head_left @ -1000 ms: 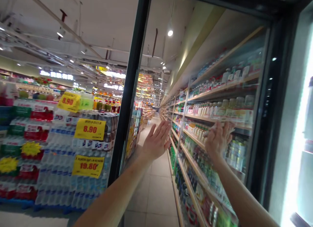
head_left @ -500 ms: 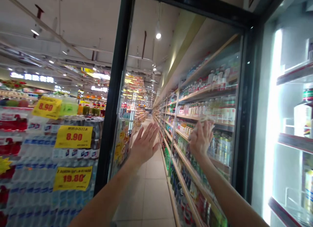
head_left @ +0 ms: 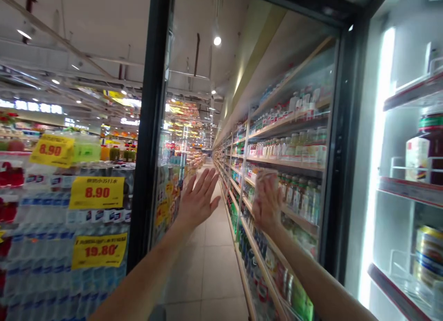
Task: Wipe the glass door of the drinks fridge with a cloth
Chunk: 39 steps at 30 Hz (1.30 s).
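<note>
My left hand (head_left: 199, 199) lies flat, fingers stretched, up against the see-through glass of an open fridge door (head_left: 149, 127). To its right, my right hand (head_left: 269, 208) presses a pale, thin cloth (head_left: 267, 174) to the same glass. The cloth shows past the fingertips; the palm and the rest of the cloth hide the spot beneath. Through the pane I see shelves of bottles (head_left: 301, 145) along the aisle.
Right of the door is the lit fridge interior with shelf edges (head_left: 408, 189), a dark bottle (head_left: 434, 148) and a gold can (head_left: 427, 254). On the left stand stacked packs of bottled water (head_left: 41, 247) with yellow price signs (head_left: 97, 192). The tiled floor (head_left: 221, 270) shows through the glass.
My right hand has slid left over the glass with the cloth, closer to my left hand. My left hand stays flat in nearly the same place. The view has turned slightly right.
</note>
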Motion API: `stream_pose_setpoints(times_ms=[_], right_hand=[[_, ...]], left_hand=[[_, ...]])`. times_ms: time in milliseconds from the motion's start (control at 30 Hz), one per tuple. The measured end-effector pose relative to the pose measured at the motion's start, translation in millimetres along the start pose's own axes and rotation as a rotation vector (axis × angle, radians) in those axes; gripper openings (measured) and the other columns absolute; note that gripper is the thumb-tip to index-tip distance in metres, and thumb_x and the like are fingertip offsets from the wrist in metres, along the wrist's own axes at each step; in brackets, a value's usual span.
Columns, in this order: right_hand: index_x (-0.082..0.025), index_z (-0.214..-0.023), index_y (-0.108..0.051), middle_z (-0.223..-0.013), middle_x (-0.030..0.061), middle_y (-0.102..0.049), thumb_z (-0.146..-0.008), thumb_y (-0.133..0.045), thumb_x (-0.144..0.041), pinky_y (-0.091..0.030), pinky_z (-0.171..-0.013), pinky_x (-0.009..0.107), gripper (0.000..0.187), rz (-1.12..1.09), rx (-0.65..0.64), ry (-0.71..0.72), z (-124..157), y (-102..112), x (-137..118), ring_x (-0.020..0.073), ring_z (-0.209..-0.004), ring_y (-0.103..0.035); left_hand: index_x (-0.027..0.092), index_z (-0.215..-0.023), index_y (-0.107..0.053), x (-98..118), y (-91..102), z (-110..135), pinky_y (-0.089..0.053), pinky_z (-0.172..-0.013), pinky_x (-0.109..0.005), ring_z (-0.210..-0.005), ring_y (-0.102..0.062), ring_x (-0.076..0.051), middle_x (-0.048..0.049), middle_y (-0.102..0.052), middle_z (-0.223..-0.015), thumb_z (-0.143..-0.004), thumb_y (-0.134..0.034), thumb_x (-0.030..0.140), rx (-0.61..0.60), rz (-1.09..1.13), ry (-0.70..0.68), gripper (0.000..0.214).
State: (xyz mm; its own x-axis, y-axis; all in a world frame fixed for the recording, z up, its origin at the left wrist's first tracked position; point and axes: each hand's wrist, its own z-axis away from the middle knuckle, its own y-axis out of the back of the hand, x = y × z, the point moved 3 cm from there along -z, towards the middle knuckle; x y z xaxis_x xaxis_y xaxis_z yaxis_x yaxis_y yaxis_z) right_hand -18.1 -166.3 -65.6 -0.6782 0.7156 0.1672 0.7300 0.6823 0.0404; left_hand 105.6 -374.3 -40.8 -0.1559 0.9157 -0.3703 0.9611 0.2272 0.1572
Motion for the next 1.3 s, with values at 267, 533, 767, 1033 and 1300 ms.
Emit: stream_pose_setpoints(times_ms=[267,533,767,1033,1300], right_hand=[[-0.013,-0.142,-0.028,-0.143,0.0209,-0.035,-0.086,-0.036,-0.024,-0.025,-0.103,0.062,0.058,0.087,0.178,-0.311,18,11,29,0.0325,-0.137,-0.026],[-0.017,-0.141,-0.033,-0.141,0.0189,-0.04,-0.085,-0.04,-0.027,-0.025,-0.103,0.061,0.058,0.102,0.141,-0.308,42,14,52,0.0326,-0.134,-0.031],[-0.02,-0.144,-0.026,-0.145,0.0163,-0.036,-0.086,-0.039,-0.026,-0.026,-0.105,0.057,0.06,0.055,0.051,-0.221,42,8,23,0.0305,-0.137,-0.027],[-0.019,-0.144,-0.025,-0.146,0.0164,-0.033,-0.086,-0.038,-0.026,-0.025,-0.103,0.058,0.06,0.083,0.186,-0.341,6,6,14,0.0327,-0.136,-0.027],[-0.023,-0.143,-0.029,-0.141,0.0121,-0.043,-0.086,-0.041,-0.026,-0.022,-0.108,0.053,0.059,0.043,0.066,-0.023,-22,0,-13,0.0283,-0.134,-0.034]], left_hand=[[0.016,-0.146,0.0,24,-4.1,4,-0.015,-0.112,-0.051,-0.136,-0.029,-0.027,-0.0117,-0.032,-0.145,-0.091,-0.039,0.034,0.042,0.008,0.175,0.07],[0.014,-0.146,-0.011,28,-6.4,7,-0.014,-0.113,-0.05,-0.136,-0.027,-0.026,-0.0127,-0.033,-0.145,-0.092,-0.038,0.039,0.05,-0.013,0.174,0.066],[0.011,-0.144,-0.022,27,-9.3,8,-0.01,-0.113,-0.048,-0.138,-0.024,-0.026,-0.0134,-0.036,-0.143,-0.092,-0.038,0.039,0.063,-0.032,0.177,0.062],[0.012,-0.141,-0.03,29,-8.1,8,-0.006,-0.114,-0.046,-0.138,-0.025,-0.024,-0.0131,-0.038,-0.143,-0.091,-0.038,0.041,0.038,-0.037,0.19,0.059],[0.013,-0.136,-0.038,23,1.2,8,-0.007,-0.115,-0.044,-0.139,-0.021,-0.022,-0.0105,-0.04,-0.142,-0.09,-0.038,0.041,0.023,-0.08,0.128,0.054]])
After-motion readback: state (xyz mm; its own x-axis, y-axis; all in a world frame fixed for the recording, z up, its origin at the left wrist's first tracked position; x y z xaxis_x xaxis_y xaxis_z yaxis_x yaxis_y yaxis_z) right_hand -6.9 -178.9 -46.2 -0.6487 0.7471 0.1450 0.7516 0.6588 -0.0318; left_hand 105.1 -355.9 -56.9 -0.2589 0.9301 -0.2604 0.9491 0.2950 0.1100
